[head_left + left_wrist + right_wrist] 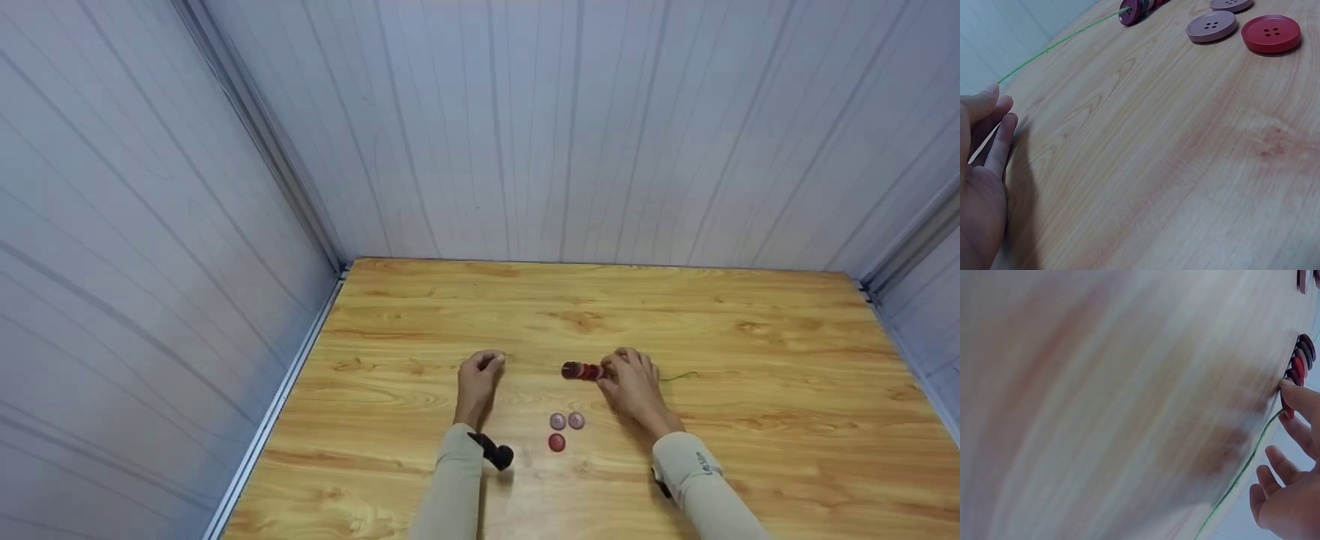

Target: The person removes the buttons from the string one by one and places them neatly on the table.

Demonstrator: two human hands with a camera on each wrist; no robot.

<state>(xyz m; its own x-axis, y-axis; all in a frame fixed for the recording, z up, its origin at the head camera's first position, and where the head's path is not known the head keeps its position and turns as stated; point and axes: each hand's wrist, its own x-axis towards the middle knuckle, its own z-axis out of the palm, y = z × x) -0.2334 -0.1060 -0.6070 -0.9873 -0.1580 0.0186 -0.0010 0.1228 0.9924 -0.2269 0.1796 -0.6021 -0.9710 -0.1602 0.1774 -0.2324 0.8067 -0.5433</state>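
My left hand (pixel 477 382) pinches the end of a green string (pixel 1061 42) between thumb and forefinger. From there the string runs taut to a row of threaded buttons (pixel 582 370) in dark purple, grey, pink and red. At the right end of that row, my right hand (pixel 636 384) grips the last buttons between thumb and fingers. In the right wrist view the stack (pixel 1300 363) leans on edge, button against button. The string's other end (pixel 681 375) trails out past the right hand onto the table.
Two mauve buttons (pixel 557 421) and a red button (pixel 556 442) lie flat on the wooden table (pixel 420 315), nearer me, between my forearms. Pale panel walls (pixel 480 135) enclose the table at the back and sides. A black wrist mount (pixel 496 453) sticks out from the left sleeve.
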